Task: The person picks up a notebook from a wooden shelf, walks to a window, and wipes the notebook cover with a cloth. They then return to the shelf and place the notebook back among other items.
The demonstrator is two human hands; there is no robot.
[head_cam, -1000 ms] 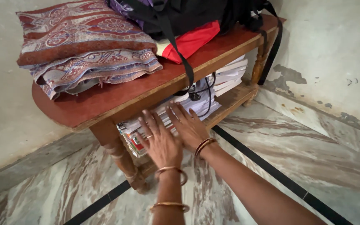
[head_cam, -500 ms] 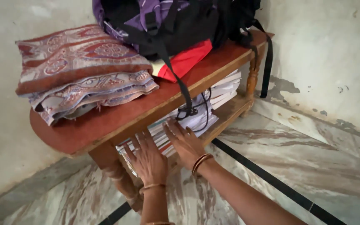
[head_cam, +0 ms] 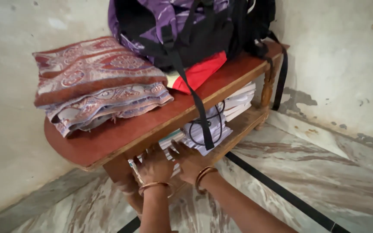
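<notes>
Left hand (head_cam: pixel 154 166) and right hand (head_cam: pixel 189 163), flat and spread, press on the stack of books (head_cam: pixel 182 140) under the table (head_cam: pixel 109 142). Risk: dangling backpack strap (head_cam: pixel 197 103) snags; papers spill.

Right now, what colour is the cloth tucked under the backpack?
Red cloth, under the purple and black backpack; head view.

A home corner: folded blankets (head_cam: pixel 96 86), backpack (head_cam: pixel 186 30), table (head_cam: pixel 121 133).

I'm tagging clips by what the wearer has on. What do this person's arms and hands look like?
Both forearms are bare, with no sleeves in view. The left hand has a thin gold-coloured bangle at the wrist. The right hand has reddish-gold bangles at the wrist. No gloves.
</notes>
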